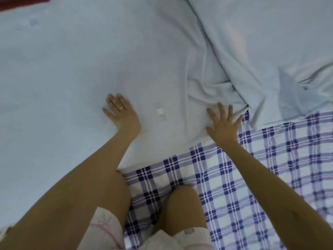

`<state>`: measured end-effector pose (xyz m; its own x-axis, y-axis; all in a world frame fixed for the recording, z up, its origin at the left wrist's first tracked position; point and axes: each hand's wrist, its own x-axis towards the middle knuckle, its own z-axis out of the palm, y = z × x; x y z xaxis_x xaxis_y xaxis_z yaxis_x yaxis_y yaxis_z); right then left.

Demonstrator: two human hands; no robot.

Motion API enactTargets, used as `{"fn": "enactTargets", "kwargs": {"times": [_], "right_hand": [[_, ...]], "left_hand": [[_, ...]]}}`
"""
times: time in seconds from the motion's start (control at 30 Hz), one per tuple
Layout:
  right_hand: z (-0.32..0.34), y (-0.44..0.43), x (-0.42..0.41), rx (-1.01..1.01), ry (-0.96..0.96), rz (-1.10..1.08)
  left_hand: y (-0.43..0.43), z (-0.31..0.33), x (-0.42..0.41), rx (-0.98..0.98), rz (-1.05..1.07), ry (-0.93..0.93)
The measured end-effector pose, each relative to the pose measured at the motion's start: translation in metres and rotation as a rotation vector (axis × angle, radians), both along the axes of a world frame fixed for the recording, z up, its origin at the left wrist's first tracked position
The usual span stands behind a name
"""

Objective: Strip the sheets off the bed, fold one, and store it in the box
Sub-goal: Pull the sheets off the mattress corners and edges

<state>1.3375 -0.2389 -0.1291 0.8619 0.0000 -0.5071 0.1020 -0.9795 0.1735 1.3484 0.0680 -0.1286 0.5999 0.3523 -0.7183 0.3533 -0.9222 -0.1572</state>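
Soft, even, cool-toned light falls across the pale blue sheet (72,69), casting only faint shadows in its folds; the wide-angle frame is slightly blurred throughout.

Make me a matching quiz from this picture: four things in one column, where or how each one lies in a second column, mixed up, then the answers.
Column one:
1. left hand
2. right hand
3. white label
4. checked sheet

Column two:
A. under the knees
B. on the pale blue sheet, between the two hands
C. flat on the smooth part of the pale blue sheet, ring on one finger
D. fingers spread, at the pale blue sheet's edge, by its bunched folds

Pairs: 1-C, 2-D, 3-B, 4-A.
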Motion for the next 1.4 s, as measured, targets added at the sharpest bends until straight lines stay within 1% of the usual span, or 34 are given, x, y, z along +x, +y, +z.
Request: {"fn": "enactTargets", "kwargs": {"times": [0.03,0.07,0.1,0.13,0.17,0.2,0.23,0.27,0.33,0.43,0.5,0.6,0.7,0.8,0.83,0.9,0.97,1.03,1.13,1.27,1.4], "right_hand": [[-0.002,-0.018,-0.004,-0.049,0.015,-0.086],[-0.002,-0.032,-0.002,-0.043,-0.005,-0.209],[-0.001,-0.045,0.0,-0.003,-0.049,-0.326],[0.001,-0.054,0.003,0.024,-0.072,-0.399],[0.005,-0.073,0.006,0.051,-0.08,-0.427],[0.003,-0.079,0.01,0.084,-0.086,-0.417],[0.003,-0.082,0.015,0.107,-0.1,-0.396],[0.001,-0.078,0.02,0.14,-0.119,-0.394],[-0.003,-0.075,0.028,0.197,-0.148,-0.447],[-0.013,-0.071,0.04,0.128,-0.182,-0.409],[-0.02,-0.077,0.045,0.135,-0.188,-0.4],[-0.031,-0.078,0.051,0.213,-0.182,-0.425],[-0.03,-0.084,0.053,0.332,-0.211,-0.496],[-0.027,-0.098,0.046,0.354,-0.232,-0.575],[-0.028,-0.102,0.042,0.357,-0.234,-0.587],[-0.032,-0.105,0.036,0.372,-0.244,-0.615],[-0.035,-0.099,0.036,0.404,-0.261,-0.678],[-0.034,-0.093,0.039,0.426,-0.281,-0.752],[-0.032,-0.094,0.048,0.342,-0.29,-0.734],[-0.03,-0.105,0.055,0.233,-0.303,-0.572],[-0.036,-0.107,0.047,0.209,-0.288,-0.588]], "left_hand": [[-0.028,0.003,-0.011,-0.078,0.001,-0.112],[-0.051,0.007,-0.021,-0.206,-0.008,-0.227],[-0.074,0.01,-0.035,-0.336,-0.061,-0.315],[-0.097,0.012,-0.049,-0.429,-0.169,-0.328],[-0.129,0.014,-0.062,-0.473,-0.297,-0.295],[-0.147,0.01,-0.072,-0.472,-0.39,-0.232],[-0.162,0.004,-0.08,-0.455,-0.43,-0.177],[-0.17,-0.001,-0.084,-0.439,-0.418,-0.169],[-0.184,-0.009,-0.085,-0.418,-0.371,-0.225],[-0.19,-0.018,-0.071,-0.4,-0.384,-0.276],[-0.202,-0.02,-0.063,-0.393,-0.392,-0.299],[-0.218,-0.026,-0.056,-0.429,-0.373,-0.295],[-0.231,-0.023,-0.059,-0.437,-0.418,-0.339],[-0.24,-0.034,-0.066,-0.448,-0.436,-0.465],[-0.242,-0.032,-0.066,-0.431,-0.438,-0.462],[-0.247,-0.027,-0.063,-0.413,-0.431,-0.349],[-0.25,-0.03,-0.063,-0.376,-0.43,-0.306],[-0.248,-0.031,-0.063,-0.402,-0.417,-0.302],[-0.25,-0.031,-0.055,-0.412,-0.417,-0.368],[-0.265,-0.033,-0.047,-0.416,-0.445,-0.312],[-0.273,-0.036,-0.047,-0.424,-0.501,-0.268]]}}
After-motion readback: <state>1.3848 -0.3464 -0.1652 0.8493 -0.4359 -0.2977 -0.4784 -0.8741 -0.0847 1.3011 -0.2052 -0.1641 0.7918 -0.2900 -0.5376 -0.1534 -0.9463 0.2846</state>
